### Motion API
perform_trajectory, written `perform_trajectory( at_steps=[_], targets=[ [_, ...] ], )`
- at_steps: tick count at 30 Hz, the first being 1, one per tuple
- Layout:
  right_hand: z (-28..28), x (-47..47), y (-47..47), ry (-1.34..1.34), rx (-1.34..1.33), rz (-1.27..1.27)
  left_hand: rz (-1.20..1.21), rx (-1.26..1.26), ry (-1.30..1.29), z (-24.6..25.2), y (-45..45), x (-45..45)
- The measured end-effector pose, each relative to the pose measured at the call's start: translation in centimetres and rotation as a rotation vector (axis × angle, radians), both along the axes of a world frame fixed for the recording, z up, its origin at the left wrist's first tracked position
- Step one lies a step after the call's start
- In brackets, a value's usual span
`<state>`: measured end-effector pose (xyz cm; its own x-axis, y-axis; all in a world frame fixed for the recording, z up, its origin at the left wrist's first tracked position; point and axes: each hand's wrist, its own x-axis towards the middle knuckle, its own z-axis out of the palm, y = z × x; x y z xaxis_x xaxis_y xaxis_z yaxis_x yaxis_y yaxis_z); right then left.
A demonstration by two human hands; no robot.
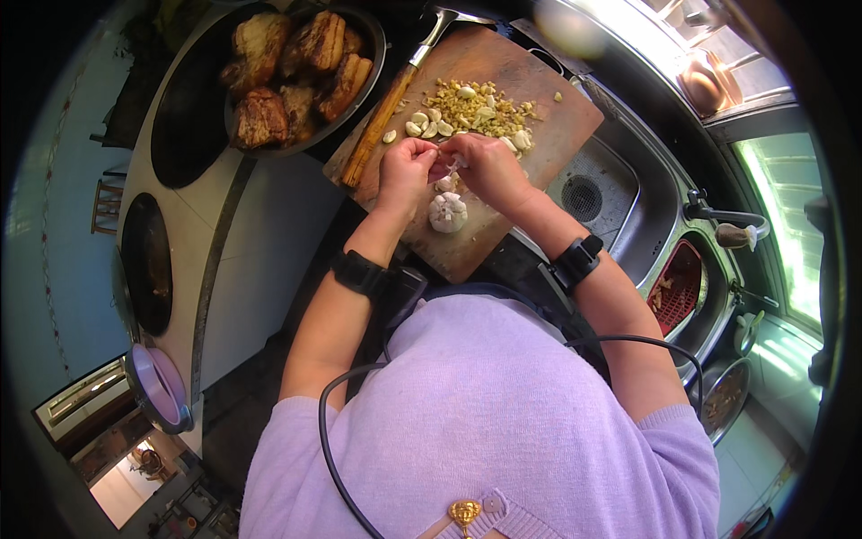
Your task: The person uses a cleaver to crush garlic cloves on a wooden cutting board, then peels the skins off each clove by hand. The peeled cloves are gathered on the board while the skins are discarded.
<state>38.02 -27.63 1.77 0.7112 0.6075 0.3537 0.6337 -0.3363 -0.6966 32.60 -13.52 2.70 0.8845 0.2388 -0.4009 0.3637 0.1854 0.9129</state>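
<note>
Above a wooden cutting board, my left hand and my right hand meet with fingertips pinched together. Papery garlic skin shows at the right fingers; whatever the left fingertips pinch is too small and hidden to make out clearly. Just below the hands rests a whole garlic bulb, with a loose unpeeled clove beside it. Peeled garlic cloves lie beyond my fingers, next to and partly on a heap of chopped yellowish bits.
A long wooden-handled utensil lies along the board's left edge. Left of it, a metal basin holds browned chunks of meat. At right are a steel sink, a faucet and a red basket. A black cable loops across my front.
</note>
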Motion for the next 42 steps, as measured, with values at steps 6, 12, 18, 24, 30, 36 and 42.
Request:
perform_trajectory(
  at_steps=[6, 12, 18, 24, 30, 36, 42],
  targets=[
    [-0.1, 0.4, -0.4, 0.258, 0.086, -0.014, -0.022, -0.319, 0.007, -0.5, 0.7, -0.2],
    [0.0, 1.0, -0.6, 1.272, 0.523, -0.066, -0.005, -0.510, -0.029, -0.2, 0.7, 0.1],
    [0.1, 0.8, -1.1, 1.538, 0.718, -0.018, 0.053, -0.455, -0.032, 0.0, 1.0, 0.2],
    [0.1, 0.8, -0.4, 1.238, 0.589, -0.012, -0.013, -0.223, -0.068, 0.2, 1.0, 0.6],
    [0.7, 0.7, -0.3, 0.658, 0.197, -0.110, -0.059, -0.075, -0.058, 0.7, 0.4, 0.6],
    [1.5, 1.0, -0.5, 0.158, 0.044, -0.028, -0.061, 0.099, -0.068, 0.4, 0.3, 1.0],
    [1.7, 1.0, -0.5, 0.138, 0.020, -0.031, -0.071, 0.185, -0.082, 0.4, 0.1, 1.2]
  ],
)
